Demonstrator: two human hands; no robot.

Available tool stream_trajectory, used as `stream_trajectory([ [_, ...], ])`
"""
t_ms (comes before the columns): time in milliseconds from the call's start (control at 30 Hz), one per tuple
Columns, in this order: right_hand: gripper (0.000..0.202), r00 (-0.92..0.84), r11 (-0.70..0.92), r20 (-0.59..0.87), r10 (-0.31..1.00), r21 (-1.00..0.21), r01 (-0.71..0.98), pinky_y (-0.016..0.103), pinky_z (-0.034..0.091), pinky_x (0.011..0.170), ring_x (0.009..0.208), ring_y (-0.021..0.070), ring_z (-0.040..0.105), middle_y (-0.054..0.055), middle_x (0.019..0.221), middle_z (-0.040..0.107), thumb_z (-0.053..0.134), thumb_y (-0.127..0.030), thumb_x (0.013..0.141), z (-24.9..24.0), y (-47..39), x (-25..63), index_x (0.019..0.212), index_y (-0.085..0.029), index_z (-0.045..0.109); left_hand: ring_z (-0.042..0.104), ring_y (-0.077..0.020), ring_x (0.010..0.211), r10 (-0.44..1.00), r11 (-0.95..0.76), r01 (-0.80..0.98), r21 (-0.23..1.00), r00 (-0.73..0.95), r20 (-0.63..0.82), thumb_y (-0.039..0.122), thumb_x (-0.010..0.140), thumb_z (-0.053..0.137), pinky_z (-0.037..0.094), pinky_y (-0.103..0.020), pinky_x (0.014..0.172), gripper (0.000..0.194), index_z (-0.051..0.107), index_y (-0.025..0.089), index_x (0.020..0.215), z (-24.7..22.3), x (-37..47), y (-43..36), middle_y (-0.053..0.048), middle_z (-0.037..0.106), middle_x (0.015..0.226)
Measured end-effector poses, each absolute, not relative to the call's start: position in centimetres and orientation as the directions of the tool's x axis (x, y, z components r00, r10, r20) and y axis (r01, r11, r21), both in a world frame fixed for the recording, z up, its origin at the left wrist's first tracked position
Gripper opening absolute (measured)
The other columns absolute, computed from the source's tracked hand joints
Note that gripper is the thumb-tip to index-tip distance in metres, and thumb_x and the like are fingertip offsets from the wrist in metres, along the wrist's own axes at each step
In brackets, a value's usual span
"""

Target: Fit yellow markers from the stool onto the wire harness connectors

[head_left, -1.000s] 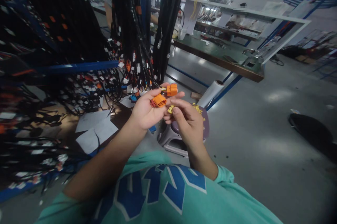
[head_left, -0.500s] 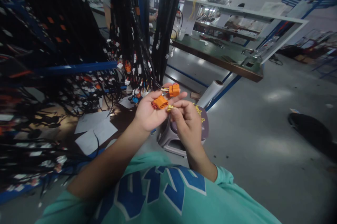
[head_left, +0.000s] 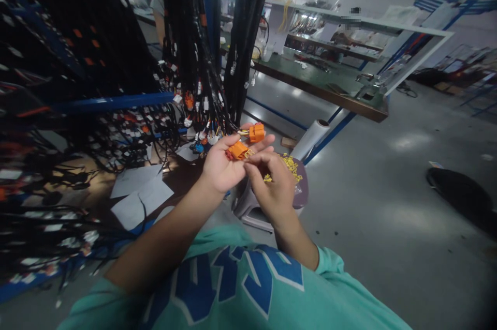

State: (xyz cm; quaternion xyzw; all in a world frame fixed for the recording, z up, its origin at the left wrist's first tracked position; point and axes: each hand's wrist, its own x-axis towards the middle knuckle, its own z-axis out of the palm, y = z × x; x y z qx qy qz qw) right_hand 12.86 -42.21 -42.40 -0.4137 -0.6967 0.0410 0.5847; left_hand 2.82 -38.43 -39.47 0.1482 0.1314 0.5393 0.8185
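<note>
My left hand (head_left: 222, 167) is turned palm up and holds an orange connector (head_left: 238, 150) under its thumb. A second orange connector (head_left: 257, 133), with wires at its left end, lies across the fingers of the same hand. At the right end of the nearer connector is a small yellow piece (head_left: 249, 153). My right hand (head_left: 274, 180) is closed, thumb and forefinger pinched right beside that piece. Many more yellow pieces (head_left: 292, 167) lie on a purple-grey stool (head_left: 303, 191) behind my right hand.
Black wire harnesses (head_left: 248, 35) hang ahead and to the left, with a blue rail (head_left: 116, 102) across them. White papers (head_left: 142, 200) lie at the left. A green-topped workbench (head_left: 330, 79) stands ahead right, a plastic film roll (head_left: 312, 138) by it. A person's arm shows behind the harnesses.
My right fingertips have shifted slightly left, bringing the yellow piece against the nearer connector's end. More of the yellow pieces on the stool now show.
</note>
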Motion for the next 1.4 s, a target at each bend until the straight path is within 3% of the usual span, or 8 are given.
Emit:
stream_trajectory([
  [200,0.004,0.079,0.636,0.796,0.6,-0.535,0.557,0.024,0.045,0.06,0.067,0.0106,0.058,-0.001,0.078,0.062,0.052,-0.019,0.086,-42.6,-42.1,13.3,0.089,-0.02,0.053,0.061,-0.0237,0.107,0.915,0.391,-0.843,0.368,0.398,-0.061,0.012,0.083,0.033,0.046,-0.046,0.094,0.042,0.054,0.015,0.119,-39.8,2.8,-38.1,-0.009,0.065,0.107],
  [500,0.007,0.136,0.712,0.81,0.57,-0.57,0.411,0.03,0.045,0.072,0.076,0.0124,0.055,-0.002,0.076,0.057,0.056,-0.016,0.083,-43.1,-41.8,12.6,0.082,-0.022,0.058,0.061,-0.0224,0.107,0.914,0.397,-0.85,0.346,0.398,-0.071,0.014,0.085,0.031,0.046,-0.045,0.095,0.042,0.052,0.016,0.122,-39.4,2.8,-38.4,-0.009,0.063,0.111],
  [1067,0.008,0.245,0.705,0.835,0.494,-0.549,0.449,0.026,0.042,0.064,0.074,0.0112,0.051,-0.002,0.075,0.051,0.059,-0.014,0.081,-44.2,-41.2,11.4,0.08,-0.022,0.058,0.06,-0.0205,0.107,0.921,0.387,-0.876,0.288,0.384,-0.07,0.015,0.086,0.028,0.045,-0.043,0.096,0.045,0.05,0.017,0.125,-39.6,3.5,-38.8,-0.008,0.065,0.103],
  [1233,0.012,0.249,0.633,0.766,0.592,-0.634,0.444,0.026,0.044,0.064,0.073,0.012,0.053,-0.001,0.081,0.056,0.059,-0.02,0.081,-43.9,-41.4,12.0,0.092,-0.024,0.058,0.061,-0.0205,0.105,0.921,0.388,-0.867,0.312,0.381,-0.085,0.012,0.084,0.027,0.044,-0.041,0.096,0.047,0.05,0.017,0.125,-39.8,3.8,-38.8,-0.008,0.065,0.108],
  [1400,0.017,0.035,0.57,0.667,0.744,-0.661,0.488,0.029,0.045,0.069,0.079,0.0139,0.057,0.001,0.088,0.062,0.058,-0.025,0.083,-43.1,-41.5,14.1,0.098,-0.027,0.066,0.062,-0.0217,0.105,0.919,0.381,-0.852,0.359,0.391,-0.048,0.007,0.079,0.033,0.042,-0.042,0.097,0.051,0.048,0.018,0.127,-40.2,3.6,-38.9,-0.009,0.064,0.112],
])
